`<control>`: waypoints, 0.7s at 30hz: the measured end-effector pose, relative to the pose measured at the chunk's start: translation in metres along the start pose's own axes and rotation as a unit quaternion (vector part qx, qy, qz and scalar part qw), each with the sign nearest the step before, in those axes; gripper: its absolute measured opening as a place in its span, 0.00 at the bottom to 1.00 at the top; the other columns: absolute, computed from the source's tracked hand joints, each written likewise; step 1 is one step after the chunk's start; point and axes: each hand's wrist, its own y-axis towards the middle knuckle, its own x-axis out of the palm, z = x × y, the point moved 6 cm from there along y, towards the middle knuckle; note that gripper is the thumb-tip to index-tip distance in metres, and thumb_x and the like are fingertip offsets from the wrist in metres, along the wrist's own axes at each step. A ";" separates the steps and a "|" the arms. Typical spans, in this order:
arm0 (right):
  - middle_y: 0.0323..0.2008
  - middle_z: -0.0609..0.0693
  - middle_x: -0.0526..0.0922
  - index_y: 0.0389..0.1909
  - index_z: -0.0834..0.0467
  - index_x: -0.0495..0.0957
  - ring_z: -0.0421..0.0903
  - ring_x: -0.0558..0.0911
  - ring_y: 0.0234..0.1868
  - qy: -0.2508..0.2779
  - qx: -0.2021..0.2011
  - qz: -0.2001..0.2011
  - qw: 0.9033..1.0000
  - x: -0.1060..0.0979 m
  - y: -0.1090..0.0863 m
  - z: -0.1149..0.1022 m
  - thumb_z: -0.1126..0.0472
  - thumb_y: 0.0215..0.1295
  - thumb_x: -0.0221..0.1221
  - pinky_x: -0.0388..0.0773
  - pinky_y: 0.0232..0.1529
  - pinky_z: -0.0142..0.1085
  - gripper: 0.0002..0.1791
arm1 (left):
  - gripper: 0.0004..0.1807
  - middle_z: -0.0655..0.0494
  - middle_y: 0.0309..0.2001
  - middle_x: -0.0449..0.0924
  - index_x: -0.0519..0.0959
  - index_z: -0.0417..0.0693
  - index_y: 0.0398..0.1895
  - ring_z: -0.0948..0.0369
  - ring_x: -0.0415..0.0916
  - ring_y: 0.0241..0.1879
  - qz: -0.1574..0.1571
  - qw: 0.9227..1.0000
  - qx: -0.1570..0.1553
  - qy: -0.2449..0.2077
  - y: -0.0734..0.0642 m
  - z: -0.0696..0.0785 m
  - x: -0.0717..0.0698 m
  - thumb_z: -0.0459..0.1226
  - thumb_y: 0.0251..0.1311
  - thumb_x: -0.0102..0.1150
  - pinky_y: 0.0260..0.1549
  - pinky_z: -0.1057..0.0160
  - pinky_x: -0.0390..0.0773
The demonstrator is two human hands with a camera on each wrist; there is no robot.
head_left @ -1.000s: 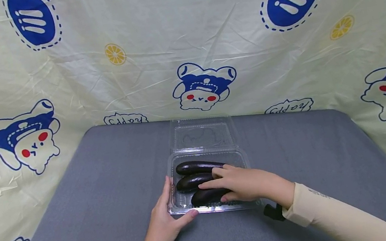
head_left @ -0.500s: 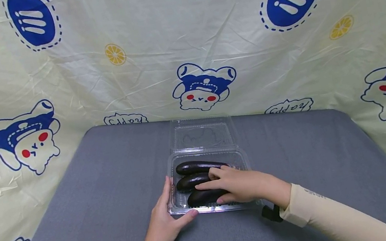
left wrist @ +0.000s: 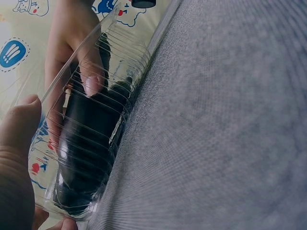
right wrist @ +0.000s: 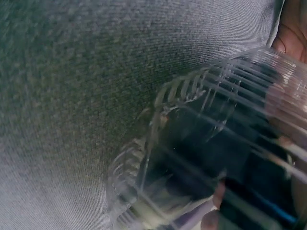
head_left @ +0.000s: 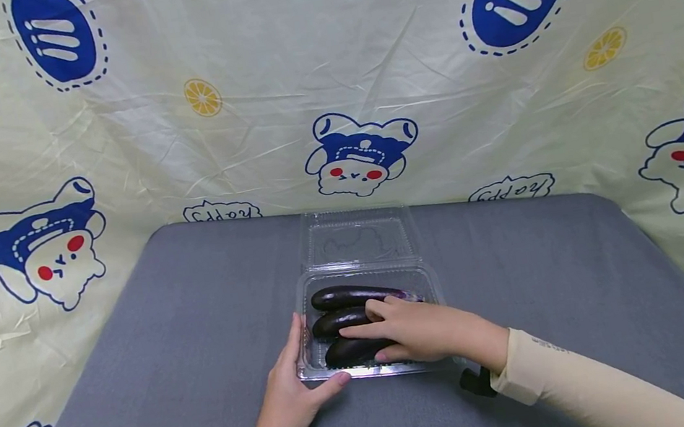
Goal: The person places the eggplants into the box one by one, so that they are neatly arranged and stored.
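Note:
A clear plastic clamshell box sits on the table with its lid folded back. Three dark eggplants lie side by side in it: a far eggplant, a middle eggplant and a near eggplant. My left hand holds the box's front left corner, thumb along the front rim, fingers at the left wall. Reaching in from the right, my right hand grips the near eggplant, thumb on its front side. That hand hides the right ends of the near and middle eggplants. Ribbed box walls show in the left wrist view.
Grey cloth covers the table, stretching to both sides of the box. Behind it hangs a pale curtain printed with cartoon figures. A black strap piece shows under the right wrist.
My right hand has slid a little to the left, and the near eggplant has shifted left with it inside the box. More of the far eggplant's stem end shows. The left hand stays put.

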 end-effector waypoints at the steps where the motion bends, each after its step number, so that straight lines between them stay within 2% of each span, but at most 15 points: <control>1: 0.40 0.43 0.67 0.74 0.38 0.63 0.38 0.67 0.37 -0.006 0.002 -0.001 1.000 0.000 0.000 0.000 0.45 0.72 0.55 0.68 0.36 0.29 0.31 | 0.65 0.52 0.77 0.57 0.48 0.49 0.80 0.55 0.57 0.75 0.000 1.000 0.001 0.001 0.000 0.000 0.000 0.53 0.43 0.79 0.73 0.49 0.58; 4: 0.40 0.42 0.66 0.74 0.36 0.61 0.38 0.67 0.37 -0.021 0.012 -0.007 1.000 0.001 0.001 0.001 0.43 0.72 0.54 0.68 0.34 0.30 0.31 | 0.65 0.52 0.77 0.57 0.48 0.48 0.80 0.55 0.57 0.75 0.000 1.000 0.002 0.002 0.000 -0.001 0.000 0.53 0.43 0.79 0.73 0.48 0.58; 9: 0.41 0.43 0.70 0.75 0.32 0.59 0.39 0.70 0.39 -0.042 0.028 -0.017 0.999 0.004 0.003 0.002 0.39 0.71 0.52 0.74 0.36 0.34 0.32 | 0.65 0.53 0.77 0.57 0.48 0.48 0.80 0.56 0.57 0.75 0.002 1.000 0.008 0.002 0.000 0.000 0.000 0.53 0.43 0.79 0.73 0.50 0.57; 16: 0.41 0.44 0.74 0.74 0.35 0.61 0.41 0.72 0.36 -0.085 0.008 0.016 0.996 0.003 0.005 -0.001 0.37 0.70 0.52 0.79 0.34 0.38 0.32 | 0.65 0.53 0.76 0.58 0.49 0.47 0.80 0.57 0.57 0.75 0.006 1.000 0.016 0.002 0.000 0.001 -0.001 0.52 0.43 0.79 0.73 0.51 0.57; 21: 0.43 0.43 0.77 0.74 0.34 0.60 0.42 0.74 0.38 -0.098 0.007 0.018 0.995 0.004 0.007 -0.002 0.37 0.70 0.52 0.82 0.36 0.42 0.33 | 0.64 0.53 0.76 0.58 0.49 0.47 0.80 0.57 0.57 0.75 0.004 1.000 0.012 0.004 0.000 0.001 -0.001 0.52 0.43 0.79 0.73 0.50 0.57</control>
